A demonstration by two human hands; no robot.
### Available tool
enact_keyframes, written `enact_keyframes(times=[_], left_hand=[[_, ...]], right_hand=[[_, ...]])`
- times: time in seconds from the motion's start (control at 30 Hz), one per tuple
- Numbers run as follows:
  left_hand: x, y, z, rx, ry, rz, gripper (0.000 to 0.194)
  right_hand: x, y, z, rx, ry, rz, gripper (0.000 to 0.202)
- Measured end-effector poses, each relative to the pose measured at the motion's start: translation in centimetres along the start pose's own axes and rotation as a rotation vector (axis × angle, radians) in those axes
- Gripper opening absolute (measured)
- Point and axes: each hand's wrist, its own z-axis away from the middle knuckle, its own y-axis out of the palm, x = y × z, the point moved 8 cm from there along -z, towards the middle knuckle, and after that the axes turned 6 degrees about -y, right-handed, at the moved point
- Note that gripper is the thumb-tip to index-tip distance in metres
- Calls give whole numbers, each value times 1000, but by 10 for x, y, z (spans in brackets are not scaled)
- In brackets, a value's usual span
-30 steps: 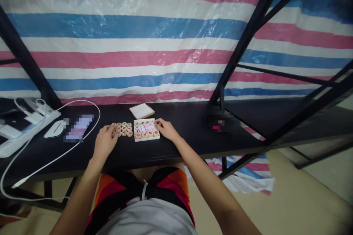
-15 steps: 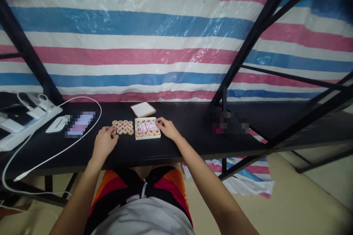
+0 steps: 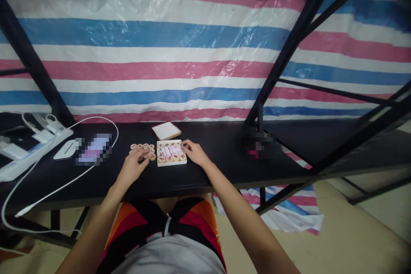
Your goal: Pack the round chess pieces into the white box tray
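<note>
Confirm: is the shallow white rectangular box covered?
No: the shallow white rectangular box is open at the top, with round cream-coloured pieces bearing red and black characters visible inside.

The box (image 3: 171, 164) is coloured white, and in it a white packet (image 3: 170, 150) striped with pink is seen beside cream round pieces (image 3: 175, 158), marked in red at the box's near edge and in black at its far edge. Left of the box, red marks are shown on cream loose pieces (image 3: 151, 147); behind the box, a white lid (image 3: 166, 130) is edged in brown on a black table (image 3: 212, 137), and a sheet (image 3: 160, 68) is striped in pinkish red, white and blue. In front of the box, shorts (image 3: 205, 218) are coloured black, red and orange, and a shirt (image 3: 173, 254) is coloured grey.
</note>
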Motion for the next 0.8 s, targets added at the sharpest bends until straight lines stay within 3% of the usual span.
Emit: enact_keyframes(times=[0.1,0.23,0.4,0.5,0.6,0.7,0.8], left_hand=[[-20,26,-15,151,85,55,22],[-30,51,-24,310,123,-57,23],[-45,47,-17,266,237,-181,29],[-45,39,-16,235,236,-179,30],[-23,14,-18,124,150,-159,32],[19,-18,-11,-16,-4,-231,34],[51,-29,1,27,-69,-339,35]], right_hand=[[-2,1,-1,1,5,4,23],[-2,2,-1,-5,12,13,22],[0,1,-1,2,10,11,23],[-1,1,0,5,8,7,22],[-1,1,0,-2,3,17,22],[-1,1,0,-5,-2,14,23],[0,1,0,1,-5,11,23]])
